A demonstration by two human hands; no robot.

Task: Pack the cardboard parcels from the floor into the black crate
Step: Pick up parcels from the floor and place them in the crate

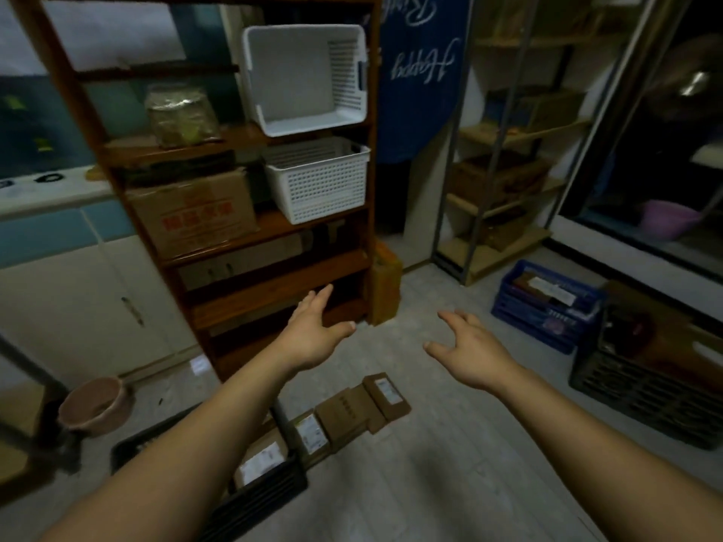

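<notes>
Empty and spread, the left hand (313,334) and right hand (469,346) hover over parcels (364,408) on the floor (450,444); one seems to sit in the black crate (266,498).

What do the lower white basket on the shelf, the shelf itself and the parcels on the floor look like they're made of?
Lower white basket: moulded plastic, matte, judging by its even grid of holes. Shelf: wood, probably stained reddish-brown, with a slight sheen. Parcels: dull brown cardboard with white paper labels.
</notes>
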